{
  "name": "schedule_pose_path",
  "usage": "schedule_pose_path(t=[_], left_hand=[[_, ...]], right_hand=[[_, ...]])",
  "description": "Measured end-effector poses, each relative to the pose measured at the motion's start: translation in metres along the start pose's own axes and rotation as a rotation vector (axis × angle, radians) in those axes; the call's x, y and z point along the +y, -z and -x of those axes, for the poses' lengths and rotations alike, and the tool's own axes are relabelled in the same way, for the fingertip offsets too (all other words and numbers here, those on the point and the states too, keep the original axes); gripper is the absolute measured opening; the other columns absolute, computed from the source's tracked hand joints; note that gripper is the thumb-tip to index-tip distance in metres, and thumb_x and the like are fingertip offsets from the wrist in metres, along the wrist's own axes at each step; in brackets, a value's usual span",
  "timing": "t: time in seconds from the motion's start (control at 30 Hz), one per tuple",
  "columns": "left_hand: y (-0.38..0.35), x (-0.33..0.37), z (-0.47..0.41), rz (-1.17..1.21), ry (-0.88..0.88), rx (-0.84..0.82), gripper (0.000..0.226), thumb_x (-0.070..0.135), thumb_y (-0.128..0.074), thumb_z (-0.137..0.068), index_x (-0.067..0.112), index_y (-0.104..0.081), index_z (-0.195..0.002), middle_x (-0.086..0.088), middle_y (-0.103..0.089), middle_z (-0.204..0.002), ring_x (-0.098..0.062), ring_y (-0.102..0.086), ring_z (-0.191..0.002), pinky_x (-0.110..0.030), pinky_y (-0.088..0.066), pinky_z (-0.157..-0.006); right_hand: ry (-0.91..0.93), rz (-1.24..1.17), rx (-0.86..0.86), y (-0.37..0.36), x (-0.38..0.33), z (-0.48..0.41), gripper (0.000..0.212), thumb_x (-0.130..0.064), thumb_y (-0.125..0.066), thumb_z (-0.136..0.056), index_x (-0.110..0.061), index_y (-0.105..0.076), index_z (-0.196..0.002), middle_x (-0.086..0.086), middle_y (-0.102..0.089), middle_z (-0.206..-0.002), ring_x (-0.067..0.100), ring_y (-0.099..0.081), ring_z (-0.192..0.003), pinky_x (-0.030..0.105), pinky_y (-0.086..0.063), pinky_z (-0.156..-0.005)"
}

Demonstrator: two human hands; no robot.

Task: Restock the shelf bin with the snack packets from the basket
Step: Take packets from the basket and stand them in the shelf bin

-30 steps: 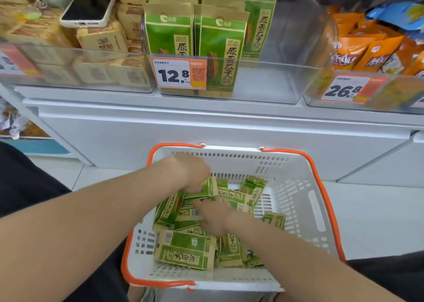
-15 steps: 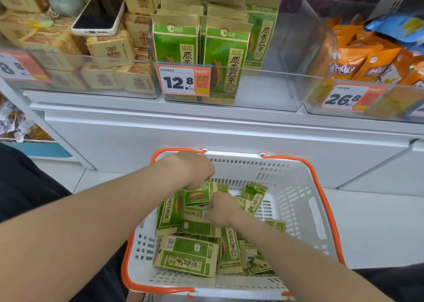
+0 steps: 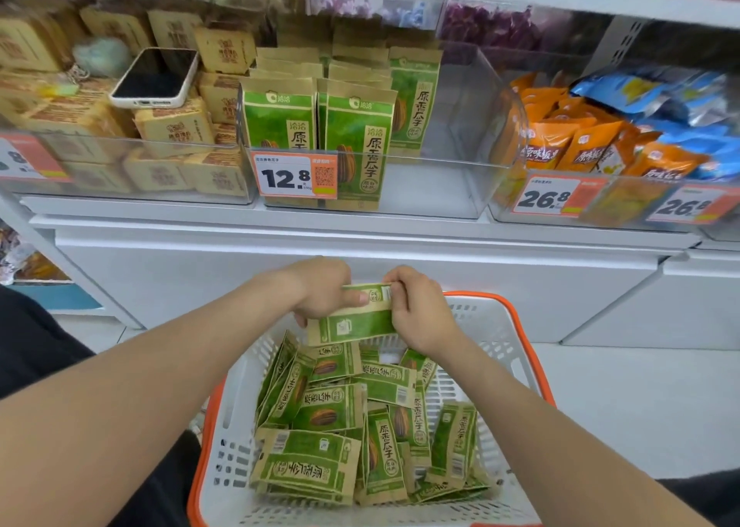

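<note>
Both hands have risen out of the basket [image 3: 534, 350] with a small stack [image 3: 354, 320] of packets, now held just above its far rim. The left hand [image 3: 320, 292] grips one end and the right hand [image 3: 420, 314] pinches the other. The bin [image 3: 460, 134] has free room on its right, so the stack looks ready to go in; many loose packets [image 3: 328, 410] remain.

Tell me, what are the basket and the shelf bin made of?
Basket: likely hard plastic, white and matte, with moulded slots and an orange rim. Bin: probably clear acrylic or similar plastic, glossy; the packets show through its walls.
</note>
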State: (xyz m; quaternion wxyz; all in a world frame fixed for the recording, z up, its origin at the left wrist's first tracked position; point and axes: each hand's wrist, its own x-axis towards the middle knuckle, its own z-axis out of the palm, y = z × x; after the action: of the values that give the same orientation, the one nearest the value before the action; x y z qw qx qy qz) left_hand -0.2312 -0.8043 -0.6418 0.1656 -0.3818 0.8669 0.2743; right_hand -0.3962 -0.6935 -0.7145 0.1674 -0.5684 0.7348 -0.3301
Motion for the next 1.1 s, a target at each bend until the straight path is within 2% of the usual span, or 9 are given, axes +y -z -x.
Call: schedule_pose_path(t=[0.1, 0.3, 0.4, 0.5, 0.6, 0.73, 0.87, 0.97, 1.1], left_hand=[[0.011, 0.007, 0.006, 0.153, 0.029, 0.075, 0.051, 0.054, -0.057, -0.104, 0.007, -0.065, -0.085, -0.012, -0.068, -0.078, -0.030, -0.072, -0.066, -0.029, -0.053, -0.045], [0.023, 0.014, 0.013, 0.581, 0.172, 0.230, 0.040, 0.034, -0.051, -0.110, 0.003, -0.062, -0.088, -0.007, -0.056, -0.054, -0.024, -0.047, -0.042, -0.031, -0.048, -0.050], [0.028, 0.025, 0.022, 0.824, 0.222, 0.207, 0.032, 0.017, -0.043, -0.106, -0.003, -0.068, -0.100, -0.009, -0.062, -0.058, -0.017, -0.046, -0.039, -0.026, -0.050, -0.046], [0.034, 0.033, 0.029, 1.092, 0.215, 0.291, 0.056, 0.049, -0.036, -0.109, 0.002, -0.066, -0.105, -0.010, -0.066, -0.065, -0.020, -0.049, -0.041, -0.032, -0.055, -0.054], [0.033, 0.035, 0.028, 0.903, 0.098, 0.544, 0.072, 0.071, -0.027, -0.105, 0.012, -0.069, -0.100, -0.010, -0.069, -0.079, -0.026, -0.062, -0.058, -0.039, -0.061, -0.060], [0.023, 0.039, 0.023, 0.663, -0.118, 0.699, 0.063, 0.059, -0.023, -0.111, 0.016, -0.068, -0.103, -0.005, -0.073, -0.094, -0.024, -0.067, -0.093, -0.047, -0.055, -0.090], [0.024, 0.046, 0.027, 0.585, -0.128, 0.944, 0.056, 0.038, -0.026, -0.116, 0.014, -0.057, -0.076, -0.005, -0.062, -0.070, -0.015, -0.057, -0.068, -0.035, -0.032, -0.061], [0.030, 0.054, 0.033, 0.554, -0.147, 1.148, 0.050, 0.029, -0.030, -0.116, 0.024, -0.041, -0.067, 0.006, -0.048, -0.063, -0.006, -0.046, -0.060, -0.031, -0.024, -0.055], [0.043, 0.054, 0.034, 0.508, -0.127, 1.219, 0.053, 0.030, -0.035, -0.116, 0.025, -0.036, -0.063, 0.007, -0.043, -0.057, -0.009, -0.042, -0.055, -0.034, -0.020, -0.054]], right_hand=[[0.202, 0.166, 0.156, 0.005, -0.004, 0.007, 0.032, -0.028, -0.042, -0.104, -0.020, -0.062, -0.128, -0.005, -0.064, -0.120, 0.016, -0.058, -0.112, 0.040, -0.040, -0.099], [0.560, 0.259, 0.073, 0.013, -0.004, 0.015, 0.063, -0.046, -0.054, -0.095, -0.013, -0.049, -0.149, 0.005, -0.059, -0.145, 0.024, -0.047, -0.143, 0.046, -0.030, -0.121], [0.411, 0.135, 0.171, 0.010, -0.018, 0.015, 0.041, -0.041, -0.050, -0.103, -0.019, -0.051, -0.137, 0.002, -0.066, -0.123, 0.024, -0.061, -0.110, 0.045, -0.050, -0.093], [0.169, 0.002, 0.247, 0.018, -0.033, 0.004, 0.039, -0.049, -0.034, -0.107, -0.019, -0.053, -0.123, 0.000, -0.067, -0.090, 0.028, -0.060, -0.077, 0.040, -0.044, -0.062], [0.126, -0.088, 0.309, 0.030, -0.041, -0.004, 0.037, -0.050, -0.035, -0.109, -0.021, -0.056, -0.097, -0.007, -0.060, -0.068, 0.018, -0.055, -0.061, 0.036, -0.036, -0.055], [0.104, -0.273, 0.341, 0.039, -0.056, -0.009, 0.044, -0.033, -0.050, -0.110, -0.024, -0.046, -0.066, -0.011, -0.044, -0.052, 0.009, -0.041, -0.050, 0.026, -0.029, -0.051], [0.103, -0.304, 0.388, 0.044, -0.080, -0.013, 0.053, -0.034, -0.044, -0.111, -0.022, -0.038, -0.060, -0.010, -0.035, -0.049, 0.008, -0.032, -0.050, 0.031, -0.026, -0.052], [0.068, -0.484, 0.424, 0.047, -0.099, -0.013, 0.052, -0.037, -0.040, -0.113, -0.019, -0.042, -0.064, -0.007, -0.039, -0.055, 0.009, -0.034, -0.054, 0.035, -0.027, -0.053], [-0.005, -0.826, 0.342, 0.052, -0.110, -0.022, 0.054, -0.048, -0.048, -0.108, 0.002, -0.059, -0.091, 0.009, -0.052, -0.072, 0.019, -0.043, -0.067, 0.038, -0.035, -0.059]])
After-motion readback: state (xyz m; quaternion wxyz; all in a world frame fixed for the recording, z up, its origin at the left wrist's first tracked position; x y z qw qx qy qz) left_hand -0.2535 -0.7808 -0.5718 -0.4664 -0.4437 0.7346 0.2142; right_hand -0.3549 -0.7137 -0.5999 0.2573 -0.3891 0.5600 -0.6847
